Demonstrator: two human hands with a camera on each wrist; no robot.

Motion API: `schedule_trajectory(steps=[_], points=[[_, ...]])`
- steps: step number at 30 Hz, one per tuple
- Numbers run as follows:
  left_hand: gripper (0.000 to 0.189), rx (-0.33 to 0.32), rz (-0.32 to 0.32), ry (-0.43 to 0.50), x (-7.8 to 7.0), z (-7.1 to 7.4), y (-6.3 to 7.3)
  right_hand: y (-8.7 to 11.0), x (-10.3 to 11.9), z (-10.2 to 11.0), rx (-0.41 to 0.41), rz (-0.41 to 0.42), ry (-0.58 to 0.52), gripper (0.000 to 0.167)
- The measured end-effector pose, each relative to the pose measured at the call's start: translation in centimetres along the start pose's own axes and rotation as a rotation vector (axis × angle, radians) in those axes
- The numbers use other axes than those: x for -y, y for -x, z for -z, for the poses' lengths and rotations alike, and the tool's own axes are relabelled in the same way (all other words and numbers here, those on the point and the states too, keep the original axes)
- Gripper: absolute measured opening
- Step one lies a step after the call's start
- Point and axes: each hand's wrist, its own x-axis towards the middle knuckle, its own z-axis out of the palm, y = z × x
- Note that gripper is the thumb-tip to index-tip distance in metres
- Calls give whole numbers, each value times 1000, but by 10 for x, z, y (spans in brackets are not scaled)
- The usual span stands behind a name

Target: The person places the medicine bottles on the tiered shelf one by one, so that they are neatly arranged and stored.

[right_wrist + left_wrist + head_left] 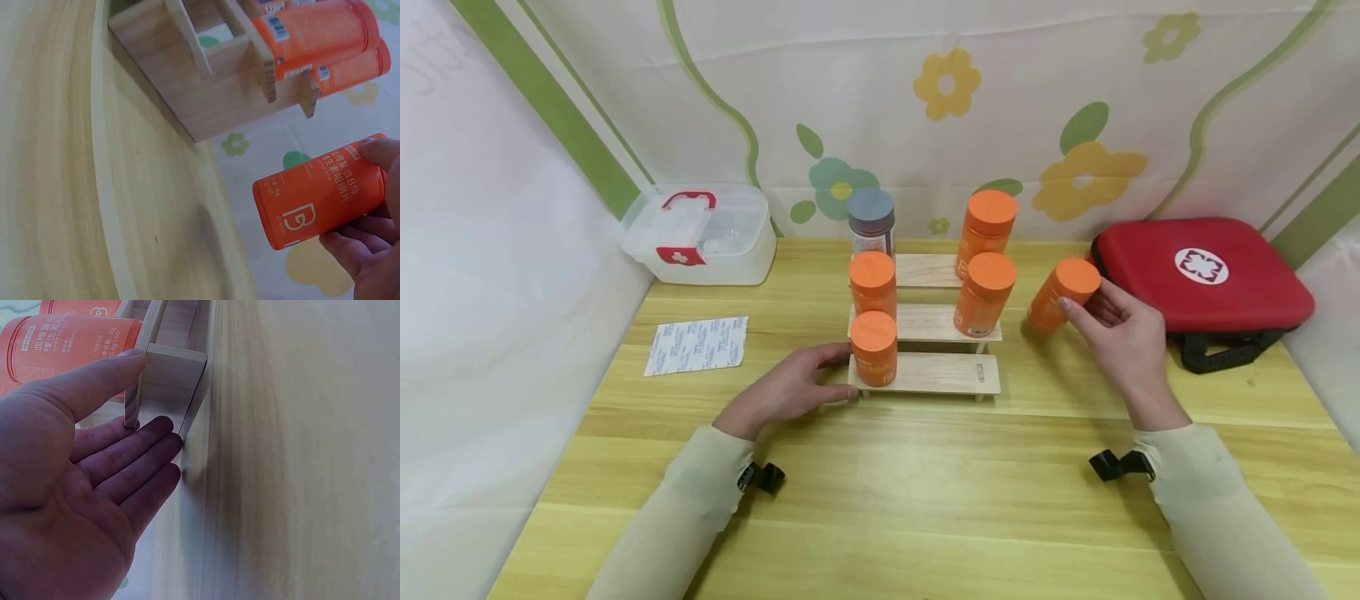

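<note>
My right hand holds an orange supplement bottle by its capped end, thumb on one side and fingers on the other. This bottle tilts above the table, right of a three-tier wooden rack. At the rack's left end, my left hand touches the lowest tier with fairly straight fingers. In the left wrist view its thumb lies against the plank's edge and its fingertips are by the side panel. Close to that hand, an orange bottle stands on the lowest tier.
More orange bottles and a grey-capped bottle stand on the upper tiers. A red first-aid case lies at the right. At the left are a clear plastic box and a printed white sheet. A patterned curtain hangs behind.
</note>
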Motion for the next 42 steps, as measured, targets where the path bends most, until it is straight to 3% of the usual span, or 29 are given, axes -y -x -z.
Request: schedule_trajectory(steps=[18, 34, 42], points=[[71, -5, -2, 21, 1, 0, 0, 60, 39, 6, 44, 163, -102, 53], [72, -4, -9, 6, 0, 0, 0, 81, 61, -14, 159, 376, -399, 57], [71, -3, -27, 7, 1, 0, 0, 81, 55, -26, 166, 422, -275, 59]])
